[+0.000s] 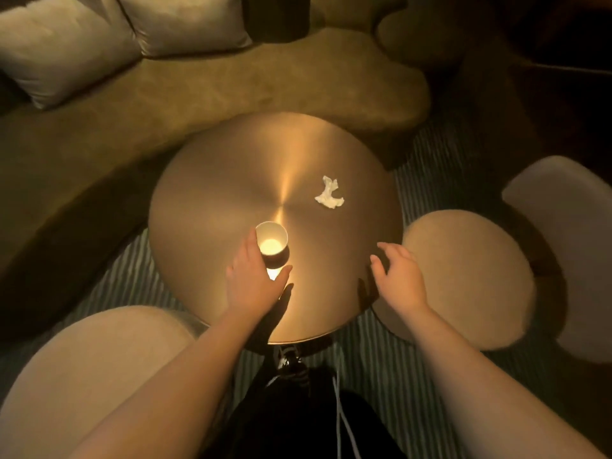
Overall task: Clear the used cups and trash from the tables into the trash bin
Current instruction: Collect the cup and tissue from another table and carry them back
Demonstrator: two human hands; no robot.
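Observation:
A white paper cup (272,243) stands upright on the round brass table (231,180), near its front edge. My left hand (255,279) curls around the cup from the near left, fingers along its left side and thumb below it; whether it grips the cup I cannot tell. A crumpled white tissue (329,193) lies right of the table's centre. My right hand (397,276) hovers over the table's right front edge, fingers spread and holding nothing. No trash bin is in view.
A curved olive sofa (231,84) with pale cushions (66,44) wraps the far side. Round beige stools sit at the right (470,276) and the near left (82,376). A white chair (569,226) stands far right. Striped carpet (414,160) covers the floor.

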